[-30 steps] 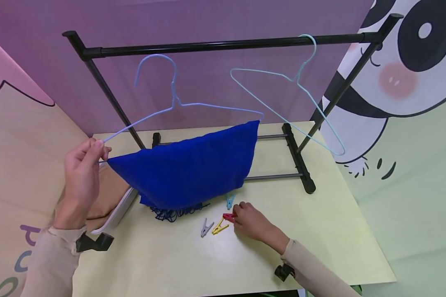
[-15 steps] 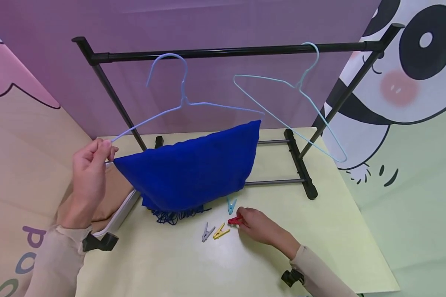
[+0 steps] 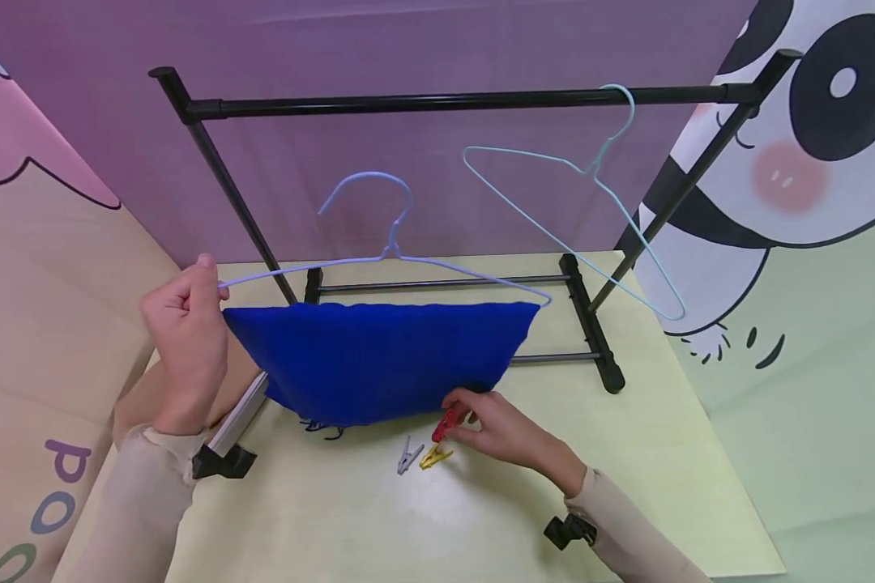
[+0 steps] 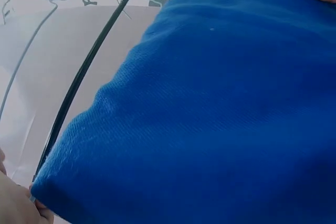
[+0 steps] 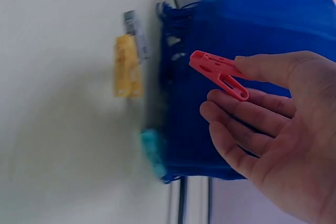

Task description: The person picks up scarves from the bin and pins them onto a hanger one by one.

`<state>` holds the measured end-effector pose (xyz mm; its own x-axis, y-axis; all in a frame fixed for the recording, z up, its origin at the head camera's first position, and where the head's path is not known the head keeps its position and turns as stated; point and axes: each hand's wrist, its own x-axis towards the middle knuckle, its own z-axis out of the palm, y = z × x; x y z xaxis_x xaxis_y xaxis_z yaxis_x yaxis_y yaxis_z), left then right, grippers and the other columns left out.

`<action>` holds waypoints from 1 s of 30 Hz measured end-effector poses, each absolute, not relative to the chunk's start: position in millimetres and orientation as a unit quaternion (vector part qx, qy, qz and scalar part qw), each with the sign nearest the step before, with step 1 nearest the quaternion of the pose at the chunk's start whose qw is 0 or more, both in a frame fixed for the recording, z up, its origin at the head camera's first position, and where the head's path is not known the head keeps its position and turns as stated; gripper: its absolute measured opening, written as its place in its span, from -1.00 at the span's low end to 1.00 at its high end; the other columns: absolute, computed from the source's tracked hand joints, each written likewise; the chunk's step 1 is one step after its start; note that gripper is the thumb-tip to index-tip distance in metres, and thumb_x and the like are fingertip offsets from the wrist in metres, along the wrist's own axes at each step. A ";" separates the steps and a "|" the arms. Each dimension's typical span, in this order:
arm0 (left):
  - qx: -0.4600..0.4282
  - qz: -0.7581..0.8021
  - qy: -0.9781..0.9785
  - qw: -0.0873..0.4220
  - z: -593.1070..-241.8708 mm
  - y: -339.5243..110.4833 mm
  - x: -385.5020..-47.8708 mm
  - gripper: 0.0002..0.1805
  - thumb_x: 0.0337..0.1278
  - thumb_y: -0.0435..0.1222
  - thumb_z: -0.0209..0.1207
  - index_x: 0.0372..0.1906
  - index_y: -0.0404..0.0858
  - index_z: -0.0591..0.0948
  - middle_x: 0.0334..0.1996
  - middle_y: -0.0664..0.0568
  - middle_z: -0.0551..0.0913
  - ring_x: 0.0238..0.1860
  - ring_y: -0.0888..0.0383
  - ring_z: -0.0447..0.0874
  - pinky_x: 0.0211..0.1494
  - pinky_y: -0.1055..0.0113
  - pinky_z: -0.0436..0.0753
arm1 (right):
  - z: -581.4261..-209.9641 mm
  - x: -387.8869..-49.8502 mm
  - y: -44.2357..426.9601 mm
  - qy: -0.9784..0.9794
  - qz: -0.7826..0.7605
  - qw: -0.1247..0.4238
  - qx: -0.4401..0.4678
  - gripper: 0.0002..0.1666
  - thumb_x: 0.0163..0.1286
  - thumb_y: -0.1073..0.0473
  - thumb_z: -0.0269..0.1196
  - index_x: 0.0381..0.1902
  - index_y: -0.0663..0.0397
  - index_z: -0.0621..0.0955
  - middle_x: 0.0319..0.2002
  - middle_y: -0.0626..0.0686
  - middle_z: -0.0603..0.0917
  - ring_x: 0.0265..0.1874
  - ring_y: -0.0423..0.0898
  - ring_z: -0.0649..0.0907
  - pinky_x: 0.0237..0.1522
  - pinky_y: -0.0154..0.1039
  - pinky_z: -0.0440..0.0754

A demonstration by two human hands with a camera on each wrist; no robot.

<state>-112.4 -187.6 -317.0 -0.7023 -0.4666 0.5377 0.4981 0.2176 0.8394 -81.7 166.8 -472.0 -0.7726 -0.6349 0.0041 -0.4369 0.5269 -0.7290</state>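
My left hand (image 3: pixel 193 344) holds the left end of a lavender hanger (image 3: pixel 391 249), which is off the rack bar. From its lower bar hangs a folded blue scarf (image 3: pixel 382 360) with dark fringe below, also filling much of the left wrist view. My right hand (image 3: pixel 506 429) pinches a red clothespin (image 3: pixel 445 423) between thumb and fingers, near the scarf's lower right edge. In the right wrist view the red clothespin (image 5: pixel 210 66) points away from the palm. On the table lie a yellow clothespin (image 3: pixel 436 457), a grey one and, in the right wrist view, a teal clothespin (image 5: pixel 152 153).
A black rack (image 3: pixel 408 104) stands on the pale table (image 3: pixel 321 518). A mint hanger (image 3: pixel 596 170) hangs at its right. Behind my left forearm is a white tray (image 3: pixel 244 409) with brown cloth. A purple wall backs the rack.
The hanger's hook has dropped from near the rack bar and shifted right; hanger and scarf now hang more level. My right hand has lifted the red clothespin and turned it beside the scarf.
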 end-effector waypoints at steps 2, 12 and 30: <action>-0.004 -0.626 -0.676 0.389 -316.9 -184.6 -112.4 -0.43 0.39 -0.27 0.11 -0.75 -0.54 0.45 -0.84 0.14 0.19 -0.68 0.21 0.12 -0.54 0.39 0.07 | -464.2 -82.4 162.4 0.859 -0.378 0.124 -0.321 -0.71 0.38 0.17 0.33 0.00 0.14 0.60 -0.18 -0.06 0.74 -0.20 -0.19 0.71 -0.08 -0.16 0.68; 0.045 -0.651 -0.653 0.383 -317.4 -173.7 -113.9 -0.41 0.40 -0.29 0.08 -0.77 -0.56 0.40 -0.85 0.16 0.22 -0.72 0.23 0.10 -0.60 0.36 -0.04 | -421.1 -86.9 143.3 0.861 -0.368 0.100 -0.338 -0.62 0.37 0.22 0.32 0.12 0.16 0.58 -0.07 -0.03 0.71 -0.13 -0.17 0.69 -0.03 -0.18 0.67; 0.060 -0.668 -0.633 0.388 -320.6 -162.0 -124.2 -0.34 0.40 -0.28 0.09 -0.90 -0.39 0.32 -0.87 0.12 0.28 -0.76 0.23 0.11 -0.62 0.36 -0.05 | -373.1 -102.2 124.8 0.826 -0.415 -0.021 -0.380 -0.55 0.37 0.18 0.34 0.19 0.13 0.59 -0.08 -0.07 0.70 -0.15 -0.24 0.66 -0.10 -0.15 0.68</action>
<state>-124.2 -162.0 -320.6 -0.6924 -0.5933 0.4107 0.4421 0.1011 0.8913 -102.2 124.8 -373.1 -0.7103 -0.6105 0.3505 -0.6459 0.3671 -0.6694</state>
